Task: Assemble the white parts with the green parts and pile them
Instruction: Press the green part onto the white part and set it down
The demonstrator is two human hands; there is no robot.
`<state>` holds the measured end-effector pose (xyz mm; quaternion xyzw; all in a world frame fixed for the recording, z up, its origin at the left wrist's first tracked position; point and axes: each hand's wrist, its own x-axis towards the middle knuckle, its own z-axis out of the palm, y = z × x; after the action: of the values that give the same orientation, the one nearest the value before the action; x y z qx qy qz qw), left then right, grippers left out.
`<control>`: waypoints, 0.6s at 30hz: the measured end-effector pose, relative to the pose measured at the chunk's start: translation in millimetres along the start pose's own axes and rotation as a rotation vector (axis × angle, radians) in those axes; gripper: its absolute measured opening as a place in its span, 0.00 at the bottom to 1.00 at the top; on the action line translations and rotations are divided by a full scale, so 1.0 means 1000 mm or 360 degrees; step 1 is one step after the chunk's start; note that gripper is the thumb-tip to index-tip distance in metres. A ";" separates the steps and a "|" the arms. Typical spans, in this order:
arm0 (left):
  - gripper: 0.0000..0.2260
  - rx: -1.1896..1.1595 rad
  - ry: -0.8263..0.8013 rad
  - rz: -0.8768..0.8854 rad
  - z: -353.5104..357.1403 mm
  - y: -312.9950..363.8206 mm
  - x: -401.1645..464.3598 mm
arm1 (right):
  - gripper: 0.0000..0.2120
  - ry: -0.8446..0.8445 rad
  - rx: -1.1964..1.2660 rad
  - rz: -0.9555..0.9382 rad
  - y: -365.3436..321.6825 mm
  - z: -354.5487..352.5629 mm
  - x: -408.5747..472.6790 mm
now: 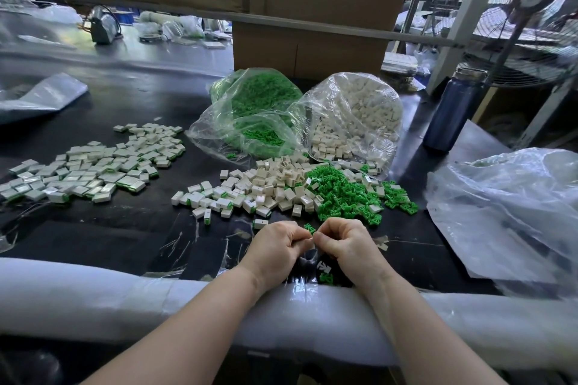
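My left hand [276, 245] and my right hand [342, 241] meet knuckle to knuckle near the table's front edge, fingers curled and pinching a small part between them; only a sliver of it shows. A green part [309, 228] lies just beyond the fingertips. Loose white parts [266, 187] and loose green parts [344, 194] lie heaped ahead of my hands. Assembled pieces [93, 169] spread in a pile at the left. Further back, a bag of green parts [259, 109] and a bag of white parts [356, 116] lie open.
A few green parts [325, 275] lie under my right wrist. White foam padding [93, 300] runs along the table's front edge. A blue bottle [453, 109] stands at the right, a crumpled plastic bag [513, 212] near it, cardboard boxes [306, 40] behind.
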<state>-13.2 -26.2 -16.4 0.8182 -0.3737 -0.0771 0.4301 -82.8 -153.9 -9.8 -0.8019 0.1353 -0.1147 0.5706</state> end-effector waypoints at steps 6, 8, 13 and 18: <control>0.07 -0.0217 0.0126 -0.0059 0.001 0.001 0.002 | 0.08 0.0202 0.0109 -0.0036 0.001 0.004 0.003; 0.07 -0.0238 0.0121 -0.0066 0.001 0.000 0.003 | 0.07 0.0234 0.0149 -0.0020 0.000 0.004 0.003; 0.08 -0.0343 0.0056 -0.0092 0.001 -0.002 0.008 | 0.07 0.0363 0.0161 0.0017 -0.003 0.003 0.008; 0.08 -0.0195 0.0106 -0.0094 0.001 -0.004 0.015 | 0.05 0.0358 0.0095 0.0017 -0.005 0.002 0.013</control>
<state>-0.5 -35.5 -17.1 0.8032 -0.3294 -0.0852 0.4889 -69.3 -155.4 -4.8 -0.7658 0.1994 -0.2049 0.5760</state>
